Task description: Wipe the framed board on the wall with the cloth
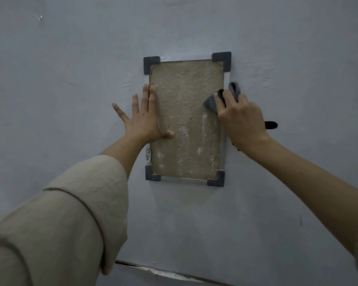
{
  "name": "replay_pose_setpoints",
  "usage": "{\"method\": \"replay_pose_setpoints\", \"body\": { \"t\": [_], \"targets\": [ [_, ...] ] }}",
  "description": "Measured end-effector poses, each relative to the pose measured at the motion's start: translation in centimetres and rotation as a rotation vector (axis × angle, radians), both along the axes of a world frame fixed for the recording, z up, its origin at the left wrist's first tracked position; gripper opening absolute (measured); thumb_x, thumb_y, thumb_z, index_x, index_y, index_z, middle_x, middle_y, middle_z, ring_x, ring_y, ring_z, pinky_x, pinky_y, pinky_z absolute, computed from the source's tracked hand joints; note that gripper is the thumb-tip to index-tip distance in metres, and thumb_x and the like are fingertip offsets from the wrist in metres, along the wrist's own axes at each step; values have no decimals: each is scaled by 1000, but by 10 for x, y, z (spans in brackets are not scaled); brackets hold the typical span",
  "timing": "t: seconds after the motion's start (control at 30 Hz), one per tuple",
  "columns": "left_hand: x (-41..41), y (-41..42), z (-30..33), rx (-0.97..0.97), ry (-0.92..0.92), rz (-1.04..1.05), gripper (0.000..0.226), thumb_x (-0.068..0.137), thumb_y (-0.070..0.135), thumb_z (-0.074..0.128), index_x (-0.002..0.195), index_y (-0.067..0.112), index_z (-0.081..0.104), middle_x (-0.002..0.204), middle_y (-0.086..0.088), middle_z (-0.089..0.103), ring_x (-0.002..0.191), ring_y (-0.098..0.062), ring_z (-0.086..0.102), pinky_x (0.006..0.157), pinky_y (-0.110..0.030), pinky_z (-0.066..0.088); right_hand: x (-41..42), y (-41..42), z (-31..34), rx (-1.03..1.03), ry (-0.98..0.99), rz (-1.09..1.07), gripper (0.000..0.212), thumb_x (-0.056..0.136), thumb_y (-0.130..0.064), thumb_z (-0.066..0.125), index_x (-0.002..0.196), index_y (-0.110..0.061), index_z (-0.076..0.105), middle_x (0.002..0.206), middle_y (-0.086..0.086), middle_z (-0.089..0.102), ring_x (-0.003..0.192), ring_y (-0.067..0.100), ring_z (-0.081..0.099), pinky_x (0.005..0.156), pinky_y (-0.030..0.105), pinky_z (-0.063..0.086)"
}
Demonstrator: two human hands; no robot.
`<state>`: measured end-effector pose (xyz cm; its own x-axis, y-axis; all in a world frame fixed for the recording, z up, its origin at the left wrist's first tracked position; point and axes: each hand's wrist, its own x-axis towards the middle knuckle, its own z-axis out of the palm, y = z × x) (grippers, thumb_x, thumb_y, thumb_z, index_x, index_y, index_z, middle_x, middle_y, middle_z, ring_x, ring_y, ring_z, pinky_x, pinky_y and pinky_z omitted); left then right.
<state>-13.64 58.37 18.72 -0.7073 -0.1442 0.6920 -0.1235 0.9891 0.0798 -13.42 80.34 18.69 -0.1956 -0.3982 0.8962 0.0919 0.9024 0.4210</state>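
Pale grey-blue wall (70,141) filled the whole view, and against it a grey cloth (212,104) was bunched in the curled fingers of the right hand (240,120) at the right edge of the framed board (186,120). Flat and with fingers spread, the left hand (143,118) was pressed over the board's left edge, steadying it. Wiping was judged under way; pale streaks lower down called for strokes leftward and downward. A dark mark (271,125) was seen right of the frame.

One head-worn camera looks forward, straight at a grey wall (70,100) from arm's reach — close enough that the framed board (186,120) sits mid-frame, both forearms entering from below.
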Motion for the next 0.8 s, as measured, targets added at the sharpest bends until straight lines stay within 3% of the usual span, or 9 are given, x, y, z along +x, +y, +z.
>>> {"method": "replay_pose_setpoints", "body": {
  "t": [0.17,0.3,0.33,0.4,0.47,0.57,0.73,0.8],
  "targets": [
    [2,3,0,6,-12,5,126,67,71,59,140,20,-31,151,3,-34,142,-26,-20,99,-72,-15,-7,-32,58,-13,26,49,22,76,-9,54,79,-15,75,86,2,71,50,17,59,37,17,37],
    [2,1,1,9,-17,-4,127,66,72,59,140,21,-31,150,4,-34,142,-26,-20,99,-72,-15,-3,-44,74,-68,-93,34,31,93,1,39,115,2,61,123,18,55,90,35,61,57,31,37],
    [2,0,1,8,-18,-6,127,66,72,59,140,21,-31,150,4,-34,142,-26,-21,99,-72,-15,-2,-44,69,-69,-77,81,30,92,0,41,113,1,63,121,16,58,86,32,62,55,30,36],
    [2,-1,1,-1,-13,-5,128,65,73,58,140,21,-32,150,4,-34,142,-26,-21,100,-72,-15,5,-37,53,-66,-26,74,19,79,-9,59,89,-13,74,96,2,70,61,18,63,42,20,37],
    [2,-1,0,-7,-12,-7,127,65,73,58,140,21,-31,150,4,-34,142,-26,-21,100,-72,-15,-5,-22,23,-51,7,84,22,76,-9,57,82,-18,76,87,-1,71,50,13,59,36,17,37],
    [1,-1,-1,-6,-5,-9,127,66,73,58,139,21,-32,150,4,-34,142,-25,-21,100,-72,-14,1,-5,-17,-68,-18,141,47,75,-3,33,89,-13,77,87,6,71,47,18,58,35,17,37],
    [1,1,0,-7,-15,6,127,66,73,57,140,20,-32,150,3,-35,142,-25,-21,99,-72,-15,-4,-22,16,-20,27,152,38,77,-7,43,89,-17,78,90,3,72,49,17,60,36,17,39],
    [2,2,1,3,-19,8,127,66,72,58,140,20,-32,150,3,-34,142,-25,-21,99,-71,-15,1,-33,37,0,44,119,36,85,-2,43,104,-12,72,108,8,68,69,23,64,49,23,48]
  ]
}}
